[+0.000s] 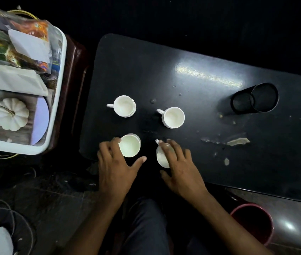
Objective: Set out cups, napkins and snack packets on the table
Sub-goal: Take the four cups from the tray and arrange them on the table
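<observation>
Hands worked at the near edge of a black desk (210, 115), seen from above the person's lap. The left hand (115, 168) lay spread wide, its fingers touching the left side of a white cup (130, 145) and its thumb stretched out below the rim; it did not grip the cup. The right hand (181, 168) rested its fingers over the top of a second white cup (161, 158), whose handle pointed away to the upper left; whether it actually gripped this cup cannot be told. Both cups stood upright on the desk, side by side near its front edge.

Farther in, two more white cups stood upright and untouched, one to the left (125, 106) and one to the right (173, 117), both with handles pointing left. The four formed a rough square. Beyond them to the right, a black mesh holder (254, 98) lay tipped on its side on the desk.

Left of the desk, well apart from the cups, a white tray (57, 100) held white napkins (17, 80) and bright snack packets (32, 30) toward its far end.
</observation>
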